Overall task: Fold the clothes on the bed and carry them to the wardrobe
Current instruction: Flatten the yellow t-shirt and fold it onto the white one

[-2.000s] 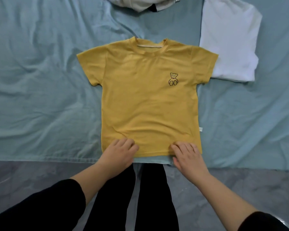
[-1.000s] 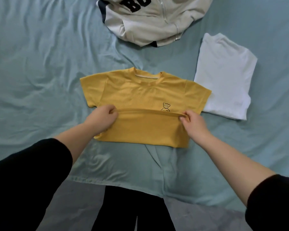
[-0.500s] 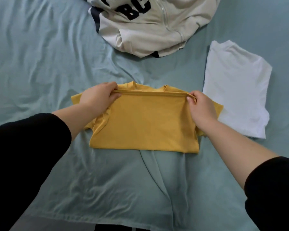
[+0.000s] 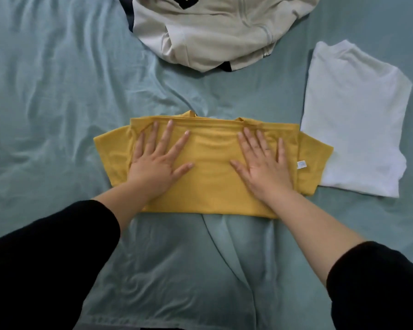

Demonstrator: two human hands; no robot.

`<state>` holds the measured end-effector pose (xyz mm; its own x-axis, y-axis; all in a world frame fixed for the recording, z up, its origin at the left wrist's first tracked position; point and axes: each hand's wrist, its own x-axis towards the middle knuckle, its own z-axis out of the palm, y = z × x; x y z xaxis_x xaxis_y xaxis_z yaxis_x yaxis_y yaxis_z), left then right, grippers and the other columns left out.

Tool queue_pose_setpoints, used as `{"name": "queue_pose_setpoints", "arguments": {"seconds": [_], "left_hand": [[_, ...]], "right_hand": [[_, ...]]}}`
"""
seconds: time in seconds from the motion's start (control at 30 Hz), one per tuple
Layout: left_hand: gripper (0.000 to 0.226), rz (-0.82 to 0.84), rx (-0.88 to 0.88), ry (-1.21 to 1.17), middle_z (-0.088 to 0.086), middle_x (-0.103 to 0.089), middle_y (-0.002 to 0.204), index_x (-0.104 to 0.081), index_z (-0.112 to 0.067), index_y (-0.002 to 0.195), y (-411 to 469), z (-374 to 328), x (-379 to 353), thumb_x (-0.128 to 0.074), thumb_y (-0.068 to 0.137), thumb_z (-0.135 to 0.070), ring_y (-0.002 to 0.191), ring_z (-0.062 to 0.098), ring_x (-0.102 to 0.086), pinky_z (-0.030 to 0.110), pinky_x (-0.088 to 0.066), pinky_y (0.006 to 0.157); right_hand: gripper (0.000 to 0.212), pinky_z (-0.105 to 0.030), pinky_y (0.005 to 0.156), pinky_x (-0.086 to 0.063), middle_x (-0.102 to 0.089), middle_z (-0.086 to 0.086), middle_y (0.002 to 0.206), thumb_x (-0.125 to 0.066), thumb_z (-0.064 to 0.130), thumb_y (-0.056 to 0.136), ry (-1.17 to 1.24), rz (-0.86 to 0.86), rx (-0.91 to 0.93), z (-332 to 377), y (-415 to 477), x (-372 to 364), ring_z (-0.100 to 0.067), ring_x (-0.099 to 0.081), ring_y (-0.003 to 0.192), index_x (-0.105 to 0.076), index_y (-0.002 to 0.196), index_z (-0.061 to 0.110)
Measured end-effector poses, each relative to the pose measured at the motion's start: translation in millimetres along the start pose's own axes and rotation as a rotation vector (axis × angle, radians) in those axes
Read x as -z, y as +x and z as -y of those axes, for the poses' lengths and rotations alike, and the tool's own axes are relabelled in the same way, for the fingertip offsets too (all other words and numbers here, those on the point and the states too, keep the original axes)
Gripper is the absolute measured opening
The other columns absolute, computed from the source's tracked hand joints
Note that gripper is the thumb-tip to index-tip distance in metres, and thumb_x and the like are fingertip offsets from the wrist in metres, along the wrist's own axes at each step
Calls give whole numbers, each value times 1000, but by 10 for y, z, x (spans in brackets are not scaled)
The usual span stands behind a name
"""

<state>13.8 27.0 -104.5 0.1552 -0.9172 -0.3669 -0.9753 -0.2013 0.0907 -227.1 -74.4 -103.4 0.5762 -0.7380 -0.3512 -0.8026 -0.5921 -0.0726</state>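
Note:
A yellow T-shirt [image 4: 210,182] lies on the bed, folded in half with its bottom hem up at the collar. Both sleeves stick out at the sides. My left hand [image 4: 157,160] presses flat on the left half, fingers spread. My right hand [image 4: 264,163] presses flat on the right half, fingers spread too. A small white label [image 4: 301,164] shows by the right sleeve. To the right lies a folded white T-shirt [image 4: 353,120], its lower left corner under the yellow sleeve.
A cream jacket [image 4: 215,29] with dark lettering lies crumpled at the top of the view. The teal bedsheet [image 4: 57,91] is wrinkled all around. The bed's near edge runs along the bottom of the view.
My hands lifted the hem of the flat yellow shirt and carried it up to the collar. They let go of the hem and now lie flat on the folded shirt.

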Motion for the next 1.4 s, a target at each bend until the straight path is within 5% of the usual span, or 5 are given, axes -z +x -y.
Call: {"name": "queue_pose_setpoints", "arguments": {"seconds": [0.6,0.73,1.0,1.13,1.4], "left_hand": [[94,160,-9,-24,-6,46,147,36,-46,139,-564,-488,-81,-11,70,-91,136,28,42,64,22,107],[91,108,26,-188,-6,45,147,32,-48,140,-450,-1107,26,-23,77,-84,137,26,41,61,24,106],[91,12,28,-209,3,28,158,20,-41,147,97,-2015,40,-42,87,-68,143,31,30,62,19,107],[108,52,-24,-113,-2,33,156,27,-46,143,329,-1992,50,-46,72,-83,139,36,36,69,23,99],[116,95,-48,-85,-3,37,154,34,-50,137,479,-1917,11,-41,60,-93,136,39,39,74,23,95]], "right_hand": [[61,-37,119,2,-4,1,162,-35,51,99,229,-20,22,-114,-905,-100,-17,-5,149,-18,153,27],[46,-30,104,-36,-50,-11,131,-62,19,90,731,-425,-466,-444,-871,209,-26,-49,120,-50,133,10],[41,-44,86,-55,-67,-17,102,-72,23,80,1275,-292,-1181,-886,-371,353,-21,-63,83,-61,111,-1],[21,-43,73,-55,-62,-10,72,-70,19,79,1226,-215,-1047,-944,-352,386,-23,-55,67,-57,65,11],[11,-20,57,-40,-61,6,78,-63,26,86,931,-295,-661,-886,-334,472,-10,-57,67,-55,87,18]]}}
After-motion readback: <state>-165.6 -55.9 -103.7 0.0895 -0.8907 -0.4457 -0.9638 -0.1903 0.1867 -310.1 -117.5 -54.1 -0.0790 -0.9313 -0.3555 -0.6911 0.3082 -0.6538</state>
